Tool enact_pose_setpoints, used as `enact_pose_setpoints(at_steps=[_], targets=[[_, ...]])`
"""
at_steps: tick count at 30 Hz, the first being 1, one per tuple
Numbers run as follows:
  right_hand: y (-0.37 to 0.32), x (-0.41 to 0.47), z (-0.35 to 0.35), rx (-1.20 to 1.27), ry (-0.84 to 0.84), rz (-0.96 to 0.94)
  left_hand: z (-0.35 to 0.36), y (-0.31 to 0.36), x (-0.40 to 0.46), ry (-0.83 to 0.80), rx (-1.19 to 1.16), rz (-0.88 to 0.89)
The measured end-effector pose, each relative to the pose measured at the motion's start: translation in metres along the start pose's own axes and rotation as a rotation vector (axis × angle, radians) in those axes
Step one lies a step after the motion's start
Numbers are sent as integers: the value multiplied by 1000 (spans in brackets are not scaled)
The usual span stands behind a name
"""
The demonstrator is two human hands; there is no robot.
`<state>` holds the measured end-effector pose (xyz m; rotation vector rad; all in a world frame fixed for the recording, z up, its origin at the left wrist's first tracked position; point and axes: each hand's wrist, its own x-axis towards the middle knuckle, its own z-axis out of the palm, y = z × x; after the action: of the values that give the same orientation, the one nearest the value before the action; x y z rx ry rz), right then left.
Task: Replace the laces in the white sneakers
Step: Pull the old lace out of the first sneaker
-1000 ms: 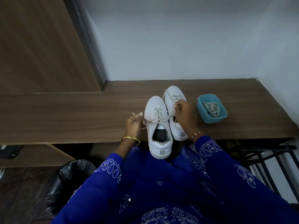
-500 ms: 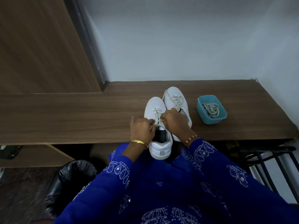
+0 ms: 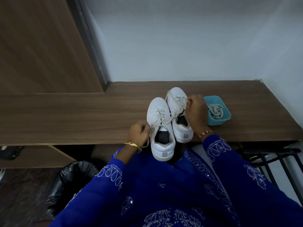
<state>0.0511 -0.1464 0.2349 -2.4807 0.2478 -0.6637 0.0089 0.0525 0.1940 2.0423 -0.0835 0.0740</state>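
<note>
Both hands pull lace ends apart to tighten: left hand & right hand pinch the near-left white leather sneaker's cream lace; spares wait in teal plastic tub far right.

Sneakers: white, smooth leather-look uppers, matt; a grey tab at each heel, dark lining inside.
Laces: off-white woven cloth, flat, slightly fuzzy.
Tub: teal plastic, smooth, faint sheen; more cloth lace coiled inside.
Counter: brown wood-grain laminate, matt, fine streaks.
Wall: pale painted surface, smooth, flat finish.
Sleeves: deep blue cloth, white thread embroidery.
Bangle: gold-coloured metal, polished.
Bin liner: black plastic film, crinkled, glossy.
Rack: black bars, look like metal.
</note>
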Motion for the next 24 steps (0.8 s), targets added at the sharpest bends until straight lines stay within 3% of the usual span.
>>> enact_pose_setpoints(at_steps=[4,8,14,18,24], targets=[[-9,-12,6,-166,-197,-277,6,6,9,-15,208,-65],[-19,-30,24,-334,-542,-461,14,7,15,-80,447,60],[-17,-31,26,-340,-508,-418,14,6,14,-70,594,129],[-22,-30,24,-206,-485,-332,14,7,14,-102,522,114],[-21,-30,27,-53,-439,-284,17,11,14,-99,664,97]])
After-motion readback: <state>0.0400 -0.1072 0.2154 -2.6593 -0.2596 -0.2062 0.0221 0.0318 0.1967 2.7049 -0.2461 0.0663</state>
